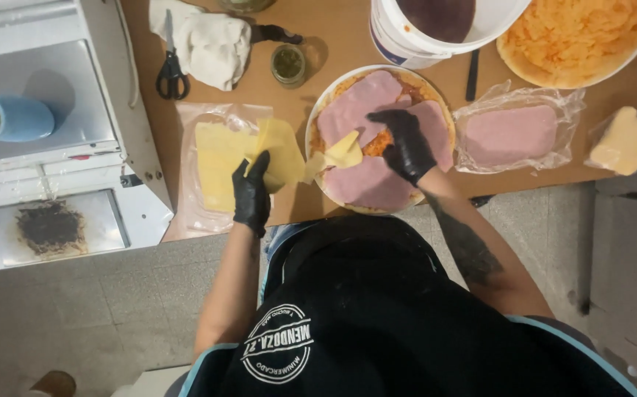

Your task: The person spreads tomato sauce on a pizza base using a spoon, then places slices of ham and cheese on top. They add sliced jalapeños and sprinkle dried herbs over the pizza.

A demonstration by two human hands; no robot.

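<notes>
Two black-gloved hands over a brown desk (333, 44), seen from above. Left hand (252, 195) pinched shut on yellow cheese slices (283, 151), lifted just off the stack of cheese (219, 162) lying on clear plastic wrap (193, 213) at the desk's near edge. Held slices hanging between that stack and the pizza (377, 140), just left of its rim. Right hand (406, 147) resting over the middle of the pizza, fingers curled down onto a torn piece of cheese (344, 151); grip closed on that piece or merely pressing it — cannot tell which. Pizza round, on a pale base, spread with orange sauce and covered with pink ham slices (351, 106). To the right, more ham in an open plastic bag (513, 132), and beyond it a wrapped block of cheese (627, 140). Above, a white bucket (436, 29) with dark contents, touching the pizza's far rim, and another sauced round base (579, 37). Further left, a small jar (288, 65), a white cloth (204, 40) and black-handled scissors (171, 70). At far left, a white appliance (61, 147) carrying a blue cup (13, 117).
</notes>
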